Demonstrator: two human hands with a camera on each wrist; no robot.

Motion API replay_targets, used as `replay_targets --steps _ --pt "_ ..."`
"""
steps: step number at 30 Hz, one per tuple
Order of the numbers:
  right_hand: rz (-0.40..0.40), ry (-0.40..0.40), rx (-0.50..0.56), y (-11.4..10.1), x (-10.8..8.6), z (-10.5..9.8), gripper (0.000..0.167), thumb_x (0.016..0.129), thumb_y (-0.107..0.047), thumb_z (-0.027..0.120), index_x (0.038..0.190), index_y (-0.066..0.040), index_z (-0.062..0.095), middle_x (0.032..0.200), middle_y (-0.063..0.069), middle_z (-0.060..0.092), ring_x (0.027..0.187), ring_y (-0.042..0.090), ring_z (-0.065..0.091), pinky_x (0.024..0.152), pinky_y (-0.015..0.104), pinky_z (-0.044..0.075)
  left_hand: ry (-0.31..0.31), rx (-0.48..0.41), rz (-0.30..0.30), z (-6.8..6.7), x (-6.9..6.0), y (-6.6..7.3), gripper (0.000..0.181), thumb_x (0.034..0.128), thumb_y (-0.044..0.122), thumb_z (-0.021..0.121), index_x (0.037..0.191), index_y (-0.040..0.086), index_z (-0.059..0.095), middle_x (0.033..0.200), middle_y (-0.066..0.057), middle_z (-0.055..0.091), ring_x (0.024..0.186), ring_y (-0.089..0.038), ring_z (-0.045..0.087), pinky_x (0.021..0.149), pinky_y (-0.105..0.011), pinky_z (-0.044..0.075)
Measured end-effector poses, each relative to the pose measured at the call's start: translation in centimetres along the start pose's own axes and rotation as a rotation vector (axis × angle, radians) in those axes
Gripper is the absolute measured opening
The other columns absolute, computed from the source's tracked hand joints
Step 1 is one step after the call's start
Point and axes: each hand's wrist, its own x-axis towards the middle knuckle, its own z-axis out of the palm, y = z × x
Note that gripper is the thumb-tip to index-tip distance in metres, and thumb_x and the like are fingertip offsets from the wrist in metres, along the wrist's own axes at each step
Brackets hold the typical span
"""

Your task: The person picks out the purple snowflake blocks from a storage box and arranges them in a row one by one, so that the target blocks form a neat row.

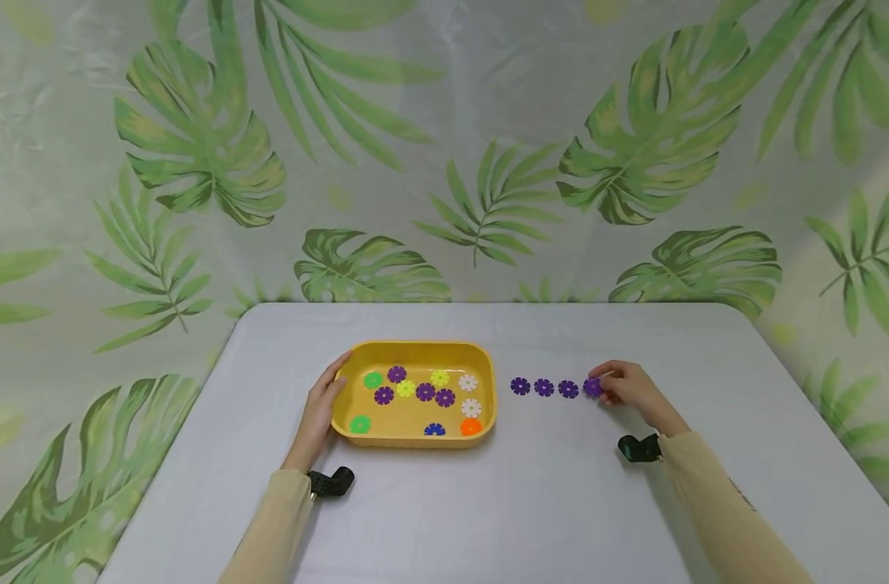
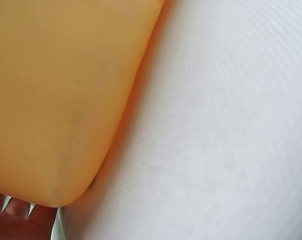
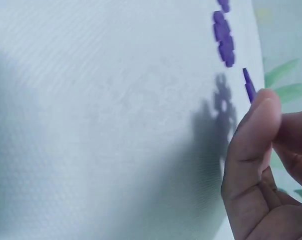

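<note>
At the left end of a yellow plastic tub (image 1: 413, 443), my left hand (image 1: 319, 410) grips the rim; in the left wrist view its fingers (image 2: 15, 222) show only partly, past the tub's corner. My right hand (image 1: 629, 389) pinches a purple notched disc (image 1: 592, 387) between thumb and fingers. In the right wrist view that disc (image 3: 249, 86) appears edge-on above its shadow, partly hidden by the thumb. Just left of it, three more purple discs lie in a row, the nearest being a purple disc (image 1: 569, 389).
Inside the tub lie several notched discs, among them a green disc (image 1: 360, 424), a white disc (image 1: 470, 408), an orange disc (image 1: 470, 427) and a blue disc (image 1: 435, 430). A white cloth (image 1: 554, 503) covers the table. Behind it hangs a leaf-print sheet (image 1: 503, 105).
</note>
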Motion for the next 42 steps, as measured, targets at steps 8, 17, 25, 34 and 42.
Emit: replay_targets --steps 8,17,25,34,42 --pt "-0.015 0.060 -0.175 -0.9 -0.1 1.2 0.026 0.093 0.000 0.043 0.112 0.012 0.056 0.083 0.016 0.061 0.062 0.016 0.060 0.058 0.029 0.054 -0.004 -0.002 0.007 -0.1 0.0 0.0 0.045 0.1043 0.009 0.032 0.149 0.007 0.034 0.155 -0.007 0.025 0.142 -0.019 0.018 0.115 -0.034 0.018" --pt "-0.176 -0.052 0.037 -7.2 0.2 5.5 0.029 0.099 -0.006 0.047 0.121 0.010 0.053 0.105 0.027 0.054 0.072 0.024 0.060 0.068 0.034 0.057 0.007 0.000 0.000 -0.3 0.0 -0.1 0.045 0.1041 0.009 0.032 0.149 0.008 0.035 0.155 -0.005 0.026 0.142 -0.018 0.018 0.115 -0.034 0.017" --pt "-0.178 -0.257 0.241 -12.2 0.8 12.8 0.035 0.097 -0.006 0.048 0.129 0.009 0.047 0.120 0.030 0.049 0.081 0.024 0.060 0.079 0.031 0.055 0.015 -0.001 -0.012 -0.1 -0.1 -0.2 0.045 0.1042 0.009 0.033 0.149 0.009 0.035 0.155 -0.004 0.026 0.142 -0.018 0.018 0.115 -0.034 0.017" --pt "-0.025 -0.287 0.305 -13.6 1.5 18.2 0.033 0.099 0.000 0.041 0.130 0.008 0.045 0.121 0.028 0.049 0.083 0.022 0.061 0.082 0.032 0.055 0.009 -0.002 -0.017 -0.2 0.0 -0.2 0.045 0.1043 0.009 0.032 0.149 0.008 0.034 0.155 -0.005 0.025 0.142 -0.018 0.017 0.115 -0.034 0.018" --pt "0.110 -0.215 0.243 -13.1 2.3 19.7 0.027 0.096 0.003 0.043 0.121 0.009 0.050 0.105 0.022 0.055 0.082 0.028 0.064 0.079 0.035 0.056 0.004 -0.011 -0.003 -0.1 0.0 -0.2 0.045 0.1041 0.008 0.032 0.149 0.007 0.034 0.155 -0.005 0.025 0.142 -0.018 0.017 0.115 -0.035 0.017"
